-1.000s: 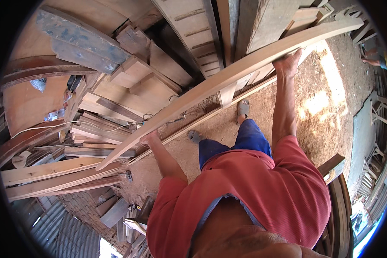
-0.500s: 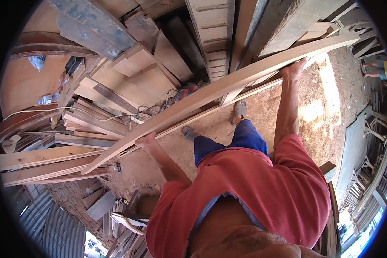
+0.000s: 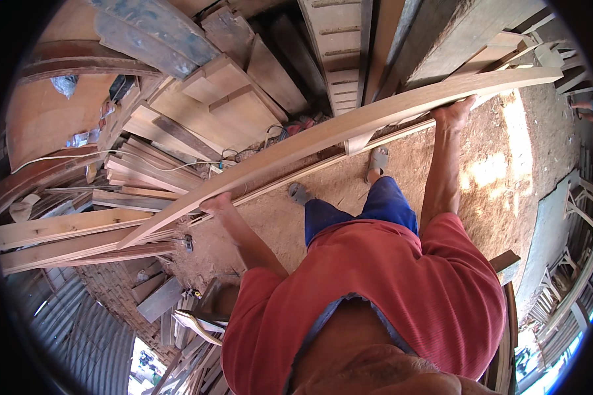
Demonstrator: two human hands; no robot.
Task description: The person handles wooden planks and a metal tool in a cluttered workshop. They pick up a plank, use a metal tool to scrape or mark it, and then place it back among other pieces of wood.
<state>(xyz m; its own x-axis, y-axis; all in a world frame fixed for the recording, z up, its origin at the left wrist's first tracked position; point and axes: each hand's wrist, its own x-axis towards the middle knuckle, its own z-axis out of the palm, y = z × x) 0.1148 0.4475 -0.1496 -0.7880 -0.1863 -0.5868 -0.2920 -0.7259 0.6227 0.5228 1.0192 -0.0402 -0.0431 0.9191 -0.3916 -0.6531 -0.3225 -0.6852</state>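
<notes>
A long pale wooden plank [image 3: 323, 141] stretches across in front of me, from the lower left up to the far right; the fisheye bends its outline. My left hand [image 3: 216, 203] grips its near edge toward the left end, fingers hidden beneath or behind the wood. Further along, my right hand [image 3: 454, 113] holds the same edge toward the right end, its fingertips also partly hidden. Both arms are stretched forward. Just below the plank runs a thinner pale strip of wood [image 3: 290, 176], close to it but lower.
Stacked boards [image 3: 72, 227] lie at the left, near the plank's left end. Wooden panels [image 3: 227, 128] and a slotted frame [image 3: 336, 49] lean beyond the plank. A pale cord [image 3: 79, 155] crosses the left side. Part of another person [image 3: 588, 112] shows at the far right.
The plank's right end has dropped slightly and its left end has shifted up and left in view. My hands keep their hold. The background has shifted a little rightward on the left side.
</notes>
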